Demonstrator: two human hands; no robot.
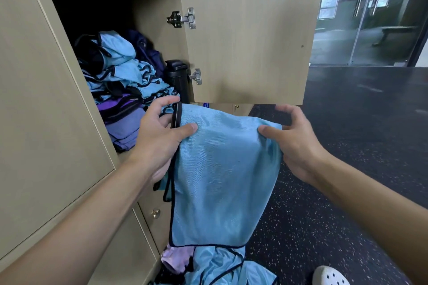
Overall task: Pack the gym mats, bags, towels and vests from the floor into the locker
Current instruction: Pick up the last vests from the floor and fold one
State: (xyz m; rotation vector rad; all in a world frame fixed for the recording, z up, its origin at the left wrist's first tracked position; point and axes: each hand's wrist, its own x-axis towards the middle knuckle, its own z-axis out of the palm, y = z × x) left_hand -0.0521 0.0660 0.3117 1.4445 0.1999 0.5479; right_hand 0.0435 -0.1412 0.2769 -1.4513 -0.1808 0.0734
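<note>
Head view: a light blue vest (pixel 220 180) with black trim hangs before the open locker (pixel 159 53). The left hand (pixel 162 143) and right hand (pixel 298 143) each pinch a top corner, thumbs in front, fingertips partly hidden behind it. The locker's back is too dark to make out.

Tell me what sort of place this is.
Probably a gym's locker area. Wooden lockers line the wall, the floor is black speckled rubber, and blue sports vests are piled inside the open one, with another vest gripped by the left hand and right hand.
</note>
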